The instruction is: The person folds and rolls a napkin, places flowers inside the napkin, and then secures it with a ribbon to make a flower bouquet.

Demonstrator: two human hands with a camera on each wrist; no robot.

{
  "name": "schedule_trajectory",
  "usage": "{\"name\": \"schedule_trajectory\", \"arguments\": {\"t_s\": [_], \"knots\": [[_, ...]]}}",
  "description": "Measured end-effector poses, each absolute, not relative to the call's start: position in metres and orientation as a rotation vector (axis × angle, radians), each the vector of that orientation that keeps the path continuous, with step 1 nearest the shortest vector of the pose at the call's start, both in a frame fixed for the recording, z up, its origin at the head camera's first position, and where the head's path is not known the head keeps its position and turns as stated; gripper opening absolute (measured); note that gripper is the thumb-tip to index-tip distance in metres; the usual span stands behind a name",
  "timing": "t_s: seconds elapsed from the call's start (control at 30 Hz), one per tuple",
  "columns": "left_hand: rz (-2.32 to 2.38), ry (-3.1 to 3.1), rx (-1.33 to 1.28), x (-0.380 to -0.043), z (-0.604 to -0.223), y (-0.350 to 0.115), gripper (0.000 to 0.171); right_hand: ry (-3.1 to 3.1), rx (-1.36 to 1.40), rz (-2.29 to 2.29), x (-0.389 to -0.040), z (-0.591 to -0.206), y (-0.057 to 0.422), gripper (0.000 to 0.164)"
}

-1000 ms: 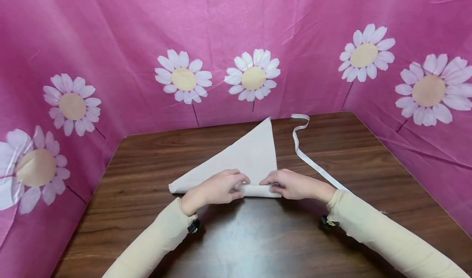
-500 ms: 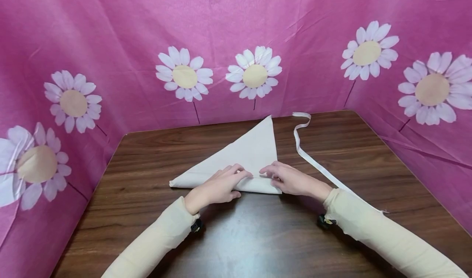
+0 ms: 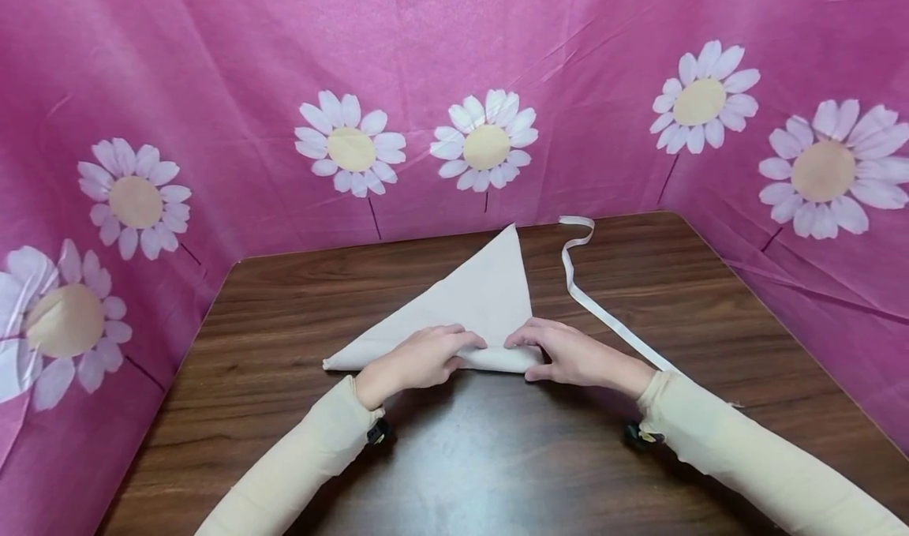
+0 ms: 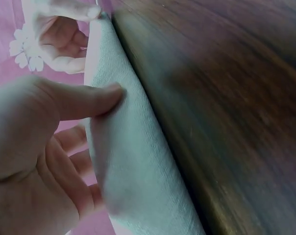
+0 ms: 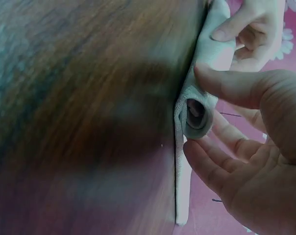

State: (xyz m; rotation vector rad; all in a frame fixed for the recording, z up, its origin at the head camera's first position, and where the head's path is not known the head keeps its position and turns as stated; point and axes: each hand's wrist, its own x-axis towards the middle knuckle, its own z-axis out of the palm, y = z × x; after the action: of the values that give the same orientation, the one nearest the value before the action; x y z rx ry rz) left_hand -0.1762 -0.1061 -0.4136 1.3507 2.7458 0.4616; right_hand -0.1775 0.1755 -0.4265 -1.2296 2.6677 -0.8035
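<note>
A pale beige cloth [image 3: 469, 291], tapering to a point at the back, lies on the brown wooden table. Its near edge is turned into a roll [image 3: 497, 357]; the roll's hollow end [image 5: 201, 131] shows in the right wrist view. My left hand [image 3: 424, 357] grips the roll near its middle, with the thumb [image 4: 96, 99] on the near side and the fingers over the far side. At the roll's right end, my right hand [image 3: 578, 353] holds it between thumb [image 5: 231, 84] and fingers. The roll's left stretch is partly hidden behind my left hand.
A narrow white ribbon [image 3: 614, 324] lies right of the cloth and runs toward my right sleeve [image 3: 717, 433]. Behind the table [image 3: 454, 457] hangs a pink curtain [image 3: 426, 46] printed with white daisies, which also closes in both sides.
Half a second ago my fingers lay flatter over the roll; now they curl over it again, with my right thumb at its near side. The rolled edge sits slightly farther from me than at first.
</note>
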Motion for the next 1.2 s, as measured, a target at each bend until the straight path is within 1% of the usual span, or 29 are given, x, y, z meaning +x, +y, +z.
{"name": "schedule_trajectory", "arguments": {"t_s": [0.2,0.4,0.5,0.6,0.67,0.8,0.9,1.1,1.2], "knots": [[0.505,2.705,1.313,-0.176,-0.414,-0.105,0.035,2.678,-1.274,-0.796,-0.178,-0.427,0.176,0.034],[0.475,2.724,1.148,-0.177,-0.412,-0.106,0.026,2.727,-1.270,-0.784,-0.181,-0.425,0.175,0.028],[0.450,2.739,1.044,-0.178,-0.410,-0.109,0.027,2.733,-1.240,-0.793,-0.184,-0.425,0.175,0.027],[0.451,2.738,1.003,-0.179,-0.408,-0.112,0.030,2.718,-1.212,-0.822,-0.186,-0.426,0.176,0.027],[0.469,2.750,1.030,-0.179,-0.408,-0.114,0.033,2.703,-1.199,-0.857,-0.188,-0.426,0.177,0.027],[0.511,2.778,1.157,-0.179,-0.410,-0.113,0.044,2.674,-1.134,-0.947,-0.192,-0.426,0.180,0.028],[0.504,2.791,1.235,-0.178,-0.411,-0.111,0.049,2.625,-1.035,-1.021,-0.195,-0.427,0.181,0.029],[0.431,2.830,1.238,-0.175,-0.417,-0.108,0.049,2.301,-0.781,-1.273,-0.201,-0.430,0.184,0.035],[0.412,2.843,1.250,-0.176,-0.420,-0.108,0.045,2.217,-0.700,-1.348,-0.203,-0.432,0.185,0.036]]}}
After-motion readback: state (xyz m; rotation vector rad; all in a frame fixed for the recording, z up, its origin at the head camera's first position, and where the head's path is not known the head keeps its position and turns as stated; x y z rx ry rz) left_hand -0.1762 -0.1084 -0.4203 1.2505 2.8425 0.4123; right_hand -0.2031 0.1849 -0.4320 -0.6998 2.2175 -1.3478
